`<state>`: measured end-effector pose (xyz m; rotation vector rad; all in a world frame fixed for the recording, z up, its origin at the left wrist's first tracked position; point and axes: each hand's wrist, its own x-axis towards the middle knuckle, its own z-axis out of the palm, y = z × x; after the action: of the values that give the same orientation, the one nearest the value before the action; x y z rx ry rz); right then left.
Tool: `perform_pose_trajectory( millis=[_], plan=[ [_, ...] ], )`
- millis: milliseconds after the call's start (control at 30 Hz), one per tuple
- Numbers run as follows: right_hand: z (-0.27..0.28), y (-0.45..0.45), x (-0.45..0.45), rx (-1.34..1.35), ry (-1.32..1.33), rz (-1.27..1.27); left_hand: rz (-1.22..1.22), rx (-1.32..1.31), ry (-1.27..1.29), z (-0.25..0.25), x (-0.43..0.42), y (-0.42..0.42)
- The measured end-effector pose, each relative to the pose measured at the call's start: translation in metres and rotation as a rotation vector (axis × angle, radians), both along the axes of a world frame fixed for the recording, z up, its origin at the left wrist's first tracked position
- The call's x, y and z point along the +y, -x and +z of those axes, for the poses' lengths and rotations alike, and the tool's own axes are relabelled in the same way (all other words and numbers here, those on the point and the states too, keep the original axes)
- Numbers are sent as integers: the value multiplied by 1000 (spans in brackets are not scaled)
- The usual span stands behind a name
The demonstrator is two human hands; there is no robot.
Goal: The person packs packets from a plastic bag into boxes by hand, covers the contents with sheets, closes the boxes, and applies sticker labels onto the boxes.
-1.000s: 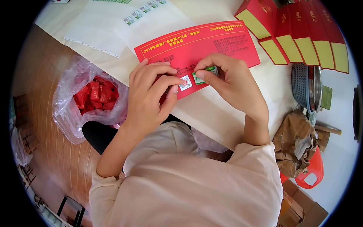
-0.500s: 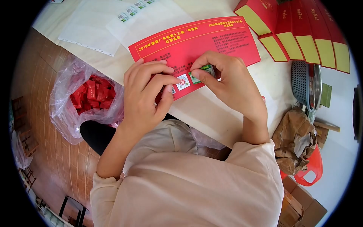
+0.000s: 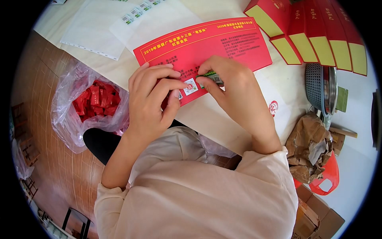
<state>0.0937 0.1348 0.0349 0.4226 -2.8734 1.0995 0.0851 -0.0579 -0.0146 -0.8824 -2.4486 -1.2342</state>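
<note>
A flat red box (image 3: 207, 47) printed with gold and black characters lies at an angle near the table's front edge. My left hand (image 3: 153, 93) holds it at the lower left, fingers curved over the top face. Beside the left fingertips is a white QR-code sticker (image 3: 191, 86) with a red mark in its centre. My right hand (image 3: 234, 85) pinches a small green label sticker (image 3: 213, 77) between thumb and index finger, just right of the QR code and over the box's near edge. The right fingers partly hide this label.
White sheets (image 3: 93, 30) with a row of stickers (image 3: 137, 12) lie at the back left. Red boxes (image 3: 296, 28) stand at the back right, near a grey basket (image 3: 314, 85). Crumpled brown paper (image 3: 310, 143) is lower right. A plastic bag (image 3: 65, 107) holds red packets (image 3: 97, 99).
My right hand has shifted slightly left and turned, tilting the green label sticker. The red box has moved slightly left. A red emblem beside my right wrist shows more fully.
</note>
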Motion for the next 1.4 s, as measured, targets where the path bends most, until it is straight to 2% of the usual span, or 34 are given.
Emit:
perform_pose_trajectory(
  millis=[167, 333, 400, 433, 500, 533, 567, 633, 700, 767, 833, 900, 967, 1000, 1033, 1067, 1133, 1200, 1267, 1300, 1333, 1367, 1400],
  plan=[
    [9, -4, -2, 76, -245, -114, -3, -9, 2, 2, 0, -1],
    [22, 2, 17, -102, -208, -91, -17, -16, 56, 7, -2, -2],
    [24, 5, 26, -137, -180, -90, -36, -3, 238, 14, 0, -5],
    [22, 10, 35, -199, -118, -19, -39, 4, 238, 16, 3, -8],
    [20, 18, 48, -256, -56, 53, -97, 54, 522, 22, 11, -15],
    [19, 22, 53, -371, 71, 35, -106, 49, 592, 19, 15, -18],
    [17, 26, 59, -486, 199, 19, -104, 50, 592, 20, 20, -19],
    [10, 33, 73, -480, 281, 99, -132, 35, 568, 23, 32, -17],
    [14, 37, 81, -636, 569, 100, -141, 29, 551, 19, 47, -16],
    [7, 41, 84, -600, 619, 64, -253, 144, 647, 15, 62, -15],
    [7, 46, 80, -562, 855, -113, -313, 200, 619, 13, 71, -20],
    [4, 46, 72, -512, 840, -156, -374, 254, 591, 5, 71, -31],
    [1, 45, 66, -387, 750, -272, -888, -326, 314, -5, 70, -45],
    [0, 43, 65, -368, 751, -289, -888, -312, 314, -3, 67, -41],
    [-2, 39, 62, -360, 751, -296, -846, -187, 145, -1, 59, -39],
    [-4, 33, 57, -201, 705, -400, -800, -69, -22, 3, 48, -38],
    [-12, 14, 58, 49, 547, -534, -569, -19, -158, 27, 27, -12],
    [-29, -14, 51, 275, 499, -670, -270, 2, -204, 40, 2, 18],
    [-49, -48, 36, 330, 313, -763, 9, -37, -244, 30, -12, 48],
    [-52, -60, 18, 334, 290, -759, 56, -196, -294, 11, -14, 57],
    [-63, -72, 11, 292, 110, -728, 101, -351, -350, -9, -16, 67],
    [-80, -82, 4, 173, 50, -746, 85, -576, -221, -24, -20, 71],
    [-88, -89, -2, 57, -15, -661, 7, -601, -271, -30, -20, 69]
  ],
)
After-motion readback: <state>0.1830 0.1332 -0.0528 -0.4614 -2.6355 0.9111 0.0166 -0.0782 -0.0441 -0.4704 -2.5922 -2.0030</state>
